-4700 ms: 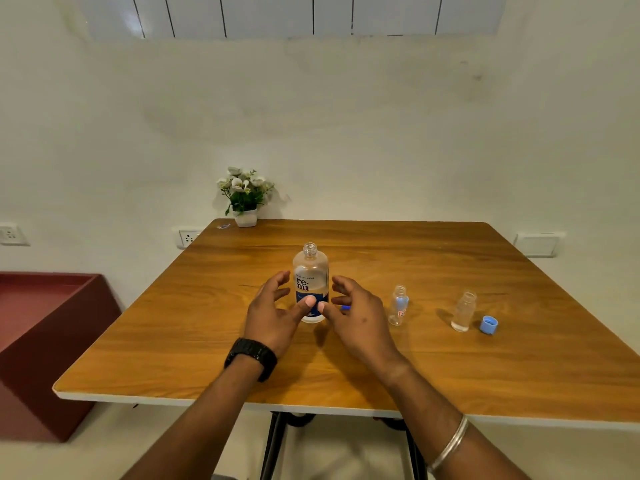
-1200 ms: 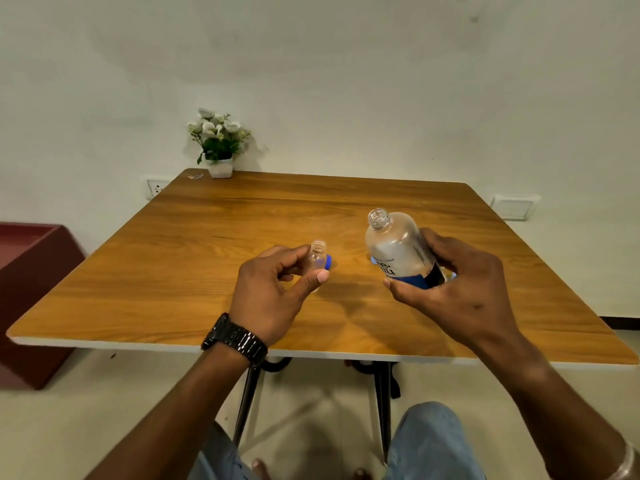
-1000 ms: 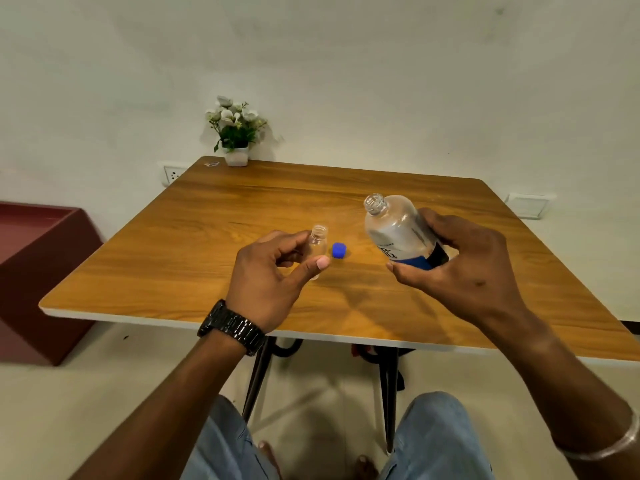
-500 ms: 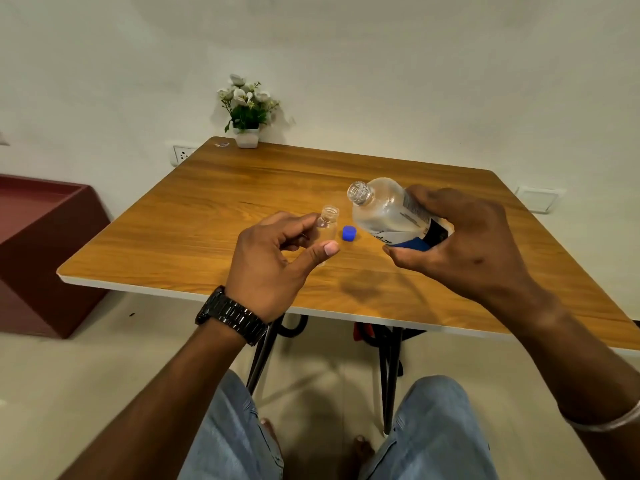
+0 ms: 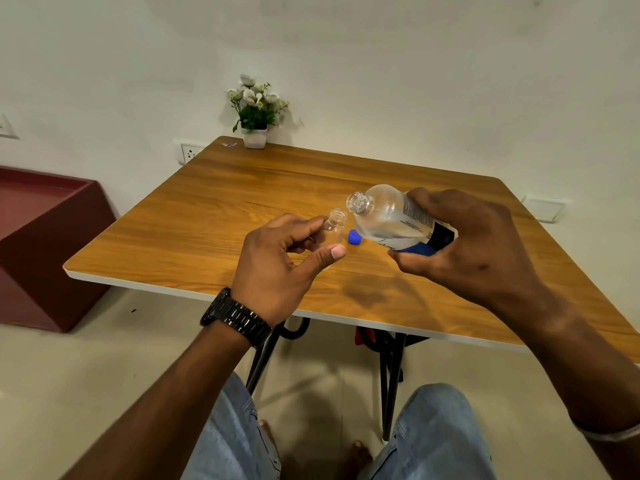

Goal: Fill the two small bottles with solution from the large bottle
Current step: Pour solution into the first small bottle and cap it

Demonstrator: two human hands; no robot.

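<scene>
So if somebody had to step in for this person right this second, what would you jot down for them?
Left hand pinches an uncapped small bottle, upright above the table.
Right hand grips the large bottle, open and tilted, its mouth next to the small one's.
A blue cap lies on the table behind them.
Done: both bottles in hand are open and lined up. No liquid visibly flowing.
Left: pour, then fill the second small bottle, which is out of view.

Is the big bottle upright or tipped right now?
Tipped. The big bottle, gripped by the right hand, lies nearly sideways, its open mouth beside the small bottle.
</scene>
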